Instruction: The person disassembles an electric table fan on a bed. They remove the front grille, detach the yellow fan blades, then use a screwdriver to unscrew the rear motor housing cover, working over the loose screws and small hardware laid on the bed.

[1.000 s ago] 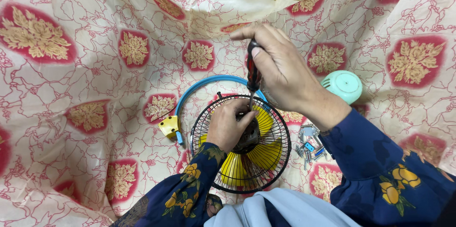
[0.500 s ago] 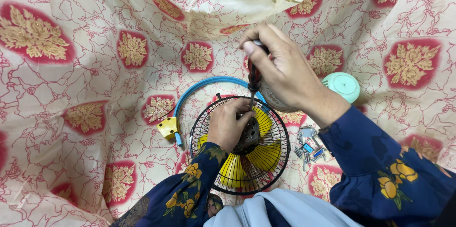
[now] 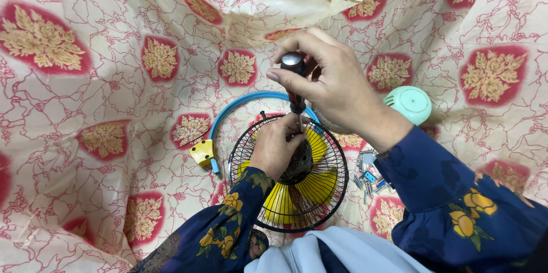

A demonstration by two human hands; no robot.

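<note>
2 hands work over a small fan lying on a cream cloth [image 3: 85, 107] printed with red and gold medallions. Furthest left of the pieces lies a yellow plastic part [image 3: 203, 152], joined to a blue ring [image 3: 251, 100] that curves up behind the fan. Next comes the black wire fan guard [image 3: 334, 193], round like a shallow basket, with yellow blades [image 3: 311, 190] and a dark motor hub [image 3: 299, 161] inside it. The left hand [image 3: 275, 146] rests on the hub, fingers curled and pressed together around it. Above it the right hand [image 3: 337, 87] pinches the handle of a screwdriver [image 3: 294, 87] between thumb and fingers, tool upright, tip down at the hub. Just right of the guard lies a loose heap of small metal screws and bits [image 3: 368, 173]. Beyond the right wrist sits a mint-green round cap [image 3: 411, 103].
</note>
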